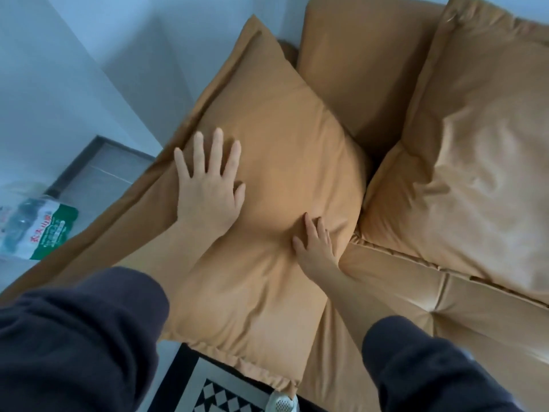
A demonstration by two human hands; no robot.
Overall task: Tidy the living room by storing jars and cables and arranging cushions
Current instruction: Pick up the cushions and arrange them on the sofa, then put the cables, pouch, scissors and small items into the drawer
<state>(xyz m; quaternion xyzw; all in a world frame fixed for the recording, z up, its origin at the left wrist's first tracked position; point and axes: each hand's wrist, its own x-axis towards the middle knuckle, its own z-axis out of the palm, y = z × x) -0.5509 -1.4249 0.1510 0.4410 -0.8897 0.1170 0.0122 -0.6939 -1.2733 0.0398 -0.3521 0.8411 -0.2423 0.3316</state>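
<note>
Print on the bag [41,230] is blurred (unreadable); right cushion [475,173] cut off.

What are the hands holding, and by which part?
Nothing is gripped: the left hand lies flat on the cushion, the right hand presses near its right edge.

cushions [267,179] [362,69] [481,150]: 3 | hands [208,197] [316,248]: 2 | plastic bag [44,230]: 1 | patterned rug [214,391]: 1

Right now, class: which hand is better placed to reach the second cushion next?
Probably the right. The right hand rests on the right edge of the near cushion, closest to the second cushion; the left hand lies spread flat farther left.
</note>
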